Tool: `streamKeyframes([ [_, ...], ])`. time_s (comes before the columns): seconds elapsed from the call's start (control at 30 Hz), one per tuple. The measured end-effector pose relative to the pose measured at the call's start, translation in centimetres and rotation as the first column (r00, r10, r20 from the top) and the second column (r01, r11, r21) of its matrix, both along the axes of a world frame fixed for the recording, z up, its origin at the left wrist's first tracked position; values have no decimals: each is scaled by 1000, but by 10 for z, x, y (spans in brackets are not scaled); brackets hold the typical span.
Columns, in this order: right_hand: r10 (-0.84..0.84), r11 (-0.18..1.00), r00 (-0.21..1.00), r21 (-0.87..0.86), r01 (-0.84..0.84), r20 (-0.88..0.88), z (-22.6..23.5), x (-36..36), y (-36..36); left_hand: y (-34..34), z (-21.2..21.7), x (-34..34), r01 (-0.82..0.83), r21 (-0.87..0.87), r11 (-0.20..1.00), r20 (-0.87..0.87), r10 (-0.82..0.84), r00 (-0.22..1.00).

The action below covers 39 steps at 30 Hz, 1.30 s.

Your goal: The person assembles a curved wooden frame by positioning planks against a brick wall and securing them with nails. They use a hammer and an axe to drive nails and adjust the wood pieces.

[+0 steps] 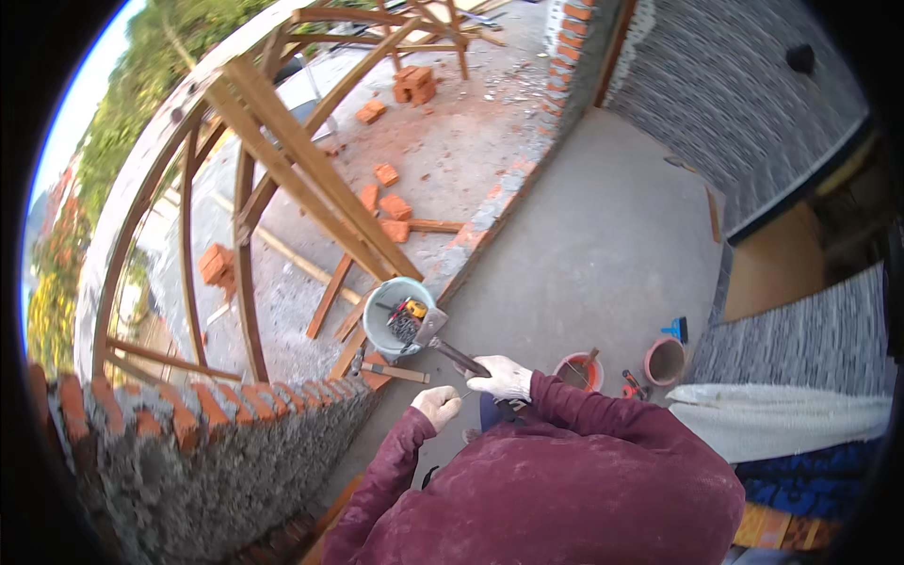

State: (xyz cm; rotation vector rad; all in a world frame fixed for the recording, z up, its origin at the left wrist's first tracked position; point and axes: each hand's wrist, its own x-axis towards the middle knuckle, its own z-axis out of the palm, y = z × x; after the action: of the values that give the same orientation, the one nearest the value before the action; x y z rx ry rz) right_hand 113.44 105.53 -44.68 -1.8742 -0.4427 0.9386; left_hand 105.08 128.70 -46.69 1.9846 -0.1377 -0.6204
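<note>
Centre of frame, right hand (502,378): gripping hatchet-like tool (460,358).
Left hand (438,407): fingers curled closed; contents indeterminable.
Bucket (384,292): apparent nails (403,329) left inside; work seems unfinished.

loose bricks (414,85), timber beams (314,163) and rough masonry (264,457) show a building site.

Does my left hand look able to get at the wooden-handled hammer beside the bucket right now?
Probably yes: the left hand is near the handle end of the wooden-handled hammer, and nothing visible lies between them, though the hand looks curled closed.
</note>
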Motion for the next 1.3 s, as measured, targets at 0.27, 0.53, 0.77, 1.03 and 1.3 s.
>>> streamKeyframes([
  [0.27,322,941,869,227,-251,-376,53,-66,82,2,67,-141,-733,-82,676,269,723,636],
  [0.53,831,556,479,461,-691,-284,100,-135,207,-26,94,-243,-719,-667,-196,-65,976,-206],
  [0.77,998,61,62,294,-954,-6,117,-280,232,-80,146,-430,-279,-818,-502,79,384,-920],
  [1.03,989,-142,-146,253,-957,1,107,-475,220,-254,258,-685,-243,-819,-520,543,-567,-619],
  [1.3,925,-369,-379,189,-910,-18,109,-602,245,-414,276,-758,194,-966,-172,199,-972,127],
])
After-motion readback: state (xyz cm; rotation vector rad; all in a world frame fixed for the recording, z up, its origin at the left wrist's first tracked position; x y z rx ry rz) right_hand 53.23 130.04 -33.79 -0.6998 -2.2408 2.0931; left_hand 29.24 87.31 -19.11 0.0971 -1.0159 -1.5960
